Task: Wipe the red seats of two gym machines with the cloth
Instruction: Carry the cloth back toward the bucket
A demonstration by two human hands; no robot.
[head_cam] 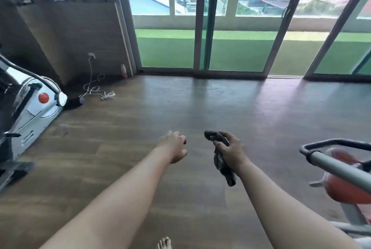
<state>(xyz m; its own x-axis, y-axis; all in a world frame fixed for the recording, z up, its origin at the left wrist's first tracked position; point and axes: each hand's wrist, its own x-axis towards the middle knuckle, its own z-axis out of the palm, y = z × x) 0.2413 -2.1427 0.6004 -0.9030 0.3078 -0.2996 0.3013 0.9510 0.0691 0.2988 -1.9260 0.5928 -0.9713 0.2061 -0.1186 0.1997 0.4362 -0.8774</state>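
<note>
My right hand point(231, 151) grips a dark grey cloth point(221, 163), bunched, with one end sticking up past my fingers and the other hanging below my wrist. My left hand point(175, 145) is stretched out beside it over the wooden floor, fingers loosely curled, holding nothing. At the right edge a gym machine shows a grey handlebar point(339, 165) and a red-orange padded part point(345, 190) beneath it, partly hidden by the bar. A silver machine point(30, 106) with a round red knob stands at the left edge; no seat of it is visible.
Open wooden floor point(180, 108) runs ahead to sliding glass doors point(200, 47) and a green balcony. A tangled white cord point(98, 90) lies by the wall at the left, next to a small bottle point(123, 70). My bare toes point(164, 243) show at the bottom.
</note>
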